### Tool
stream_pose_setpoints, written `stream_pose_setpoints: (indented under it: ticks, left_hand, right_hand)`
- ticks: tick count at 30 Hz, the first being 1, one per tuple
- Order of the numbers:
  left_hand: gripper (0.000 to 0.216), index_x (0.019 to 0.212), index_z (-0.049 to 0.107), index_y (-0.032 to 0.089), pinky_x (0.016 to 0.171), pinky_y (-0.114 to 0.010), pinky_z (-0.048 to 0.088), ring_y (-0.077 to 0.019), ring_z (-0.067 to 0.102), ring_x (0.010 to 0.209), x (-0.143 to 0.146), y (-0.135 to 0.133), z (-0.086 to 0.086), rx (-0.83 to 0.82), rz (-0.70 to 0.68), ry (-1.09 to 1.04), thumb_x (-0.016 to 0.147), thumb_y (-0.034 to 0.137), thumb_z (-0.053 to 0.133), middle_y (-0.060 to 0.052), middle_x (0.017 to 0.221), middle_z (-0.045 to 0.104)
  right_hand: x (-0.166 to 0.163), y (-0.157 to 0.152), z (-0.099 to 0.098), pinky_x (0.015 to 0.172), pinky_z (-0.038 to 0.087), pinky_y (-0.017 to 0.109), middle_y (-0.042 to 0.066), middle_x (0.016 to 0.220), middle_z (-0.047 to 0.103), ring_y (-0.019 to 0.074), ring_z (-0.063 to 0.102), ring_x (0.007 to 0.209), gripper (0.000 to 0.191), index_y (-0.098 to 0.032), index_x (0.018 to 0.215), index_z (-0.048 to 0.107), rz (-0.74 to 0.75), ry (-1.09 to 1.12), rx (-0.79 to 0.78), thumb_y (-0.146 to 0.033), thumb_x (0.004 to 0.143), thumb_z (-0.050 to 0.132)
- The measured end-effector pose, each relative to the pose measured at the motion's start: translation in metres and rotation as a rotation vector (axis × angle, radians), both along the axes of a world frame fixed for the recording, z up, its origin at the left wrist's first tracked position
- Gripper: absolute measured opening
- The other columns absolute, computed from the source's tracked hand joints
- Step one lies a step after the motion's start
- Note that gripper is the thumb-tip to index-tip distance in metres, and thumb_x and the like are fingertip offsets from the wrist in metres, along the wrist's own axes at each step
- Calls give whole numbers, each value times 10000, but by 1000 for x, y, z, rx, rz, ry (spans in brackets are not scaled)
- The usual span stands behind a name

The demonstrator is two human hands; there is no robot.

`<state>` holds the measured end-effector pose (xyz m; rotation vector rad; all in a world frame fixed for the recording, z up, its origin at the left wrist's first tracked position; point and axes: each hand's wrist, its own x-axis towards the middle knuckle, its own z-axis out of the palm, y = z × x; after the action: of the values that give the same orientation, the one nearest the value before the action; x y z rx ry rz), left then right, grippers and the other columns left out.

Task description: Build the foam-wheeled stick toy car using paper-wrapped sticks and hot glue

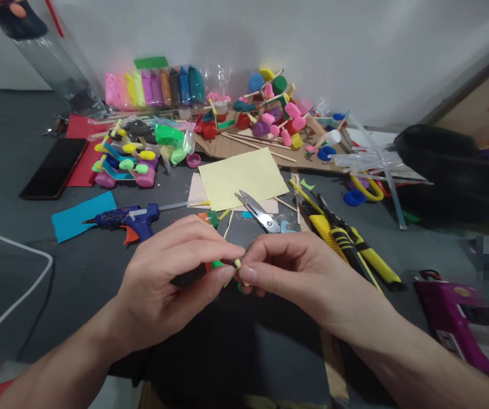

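My left hand (174,272) and my right hand (295,270) meet fingertip to fingertip low in the middle of the view, above a dark grey table (35,267). Both hands are closed in a pinch on a small craft piece (227,266): a thin wooden stick with green bits on it, mostly hidden by my fingers. Just beyond my hands lie a blue glue gun (131,218), scissors (257,211) and a pale yellow paper sheet (242,177).
Yellow-and-black cutters (347,238) lie right of my hands. At the back are coloured clay packs (154,88), stick-and-clay models (127,162), a second pile of models on cardboard (270,113), a black phone (54,167), a blue paper strip (82,216), a white cable (23,289) and a purple box (461,324).
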<state>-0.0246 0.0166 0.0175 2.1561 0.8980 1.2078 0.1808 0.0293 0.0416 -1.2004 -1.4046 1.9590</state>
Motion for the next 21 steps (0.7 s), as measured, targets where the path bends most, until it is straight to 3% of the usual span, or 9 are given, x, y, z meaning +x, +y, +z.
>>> stream_pose_setpoints:
  ticks: [5, 21]
  left_hand:
    - [93, 996, 724, 194, 768, -324, 554, -166, 696, 792, -1, -1, -3, -3, 4, 18, 914, 152, 716, -30, 823, 750]
    - [154, 1021, 732, 188, 760, -320, 552, -162, 684, 792, -1, -1, -6, 53, 15, 11, 914, 89, 685, -30, 834, 756]
  right_hand:
    - [0, -1, -1, 586, 371, 242, -17, 653, 658, 100, 509, 621, 249, -154, 711, 740, 1, -24, 9, -367, 810, 824]
    - [0, 0, -1, 591, 376, 236, -23, 657, 655, 98, 511, 628, 218, -166, 708, 738, 12, -20, 25, -338, 818, 814]
